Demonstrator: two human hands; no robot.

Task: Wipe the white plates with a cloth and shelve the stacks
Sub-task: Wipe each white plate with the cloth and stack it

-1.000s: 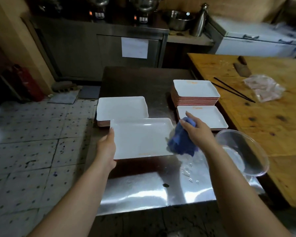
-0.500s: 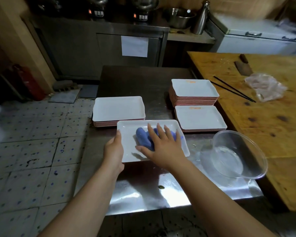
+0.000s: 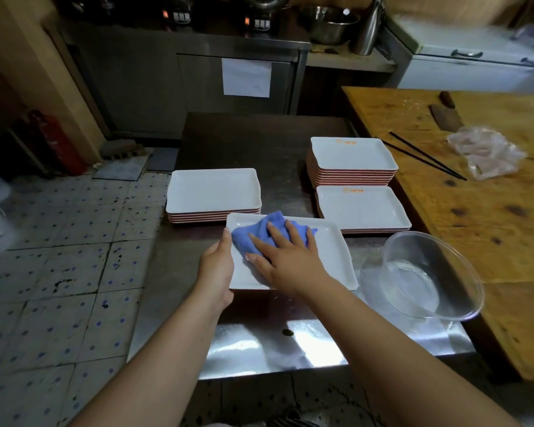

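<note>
**platewatcher:** So how far along is this looking? Going big to small: the shiny stainless steel worktable [image 3: 259, 343] is carrying three piles of white rectangular plates with red undersides. The tall stack at the back right [image 3: 352, 160] is sitting just behind a low stack [image 3: 363, 209], and another low stack [image 3: 213, 194] is lying to the left. Nothing is sitting on a shelf yet, as far as I'm seeing.

**dishpit_dan:** Yeah, I'm reading it as mid-job. Can't tell which piles are wiped already. The clear round plastic bowl [image 3: 426, 272] is sitting tilted at the table's right edge, with what looks like a little water in it.

**platewatcher:** And the single white rectangular plate [image 3: 330, 260] is lying in front of the stacks, near the table's middle. The left hand [image 3: 218, 266] is gripping its left rim, thumb on top.

**dishpit_dan:** The right hand [image 3: 287, 257] is pressing flat, fingers spread, on the crumpled blue cloth [image 3: 259, 232], which is covering the plate's far left corner. So I'm guessing plenty of wiping is remaining, then all the shelving.
</note>
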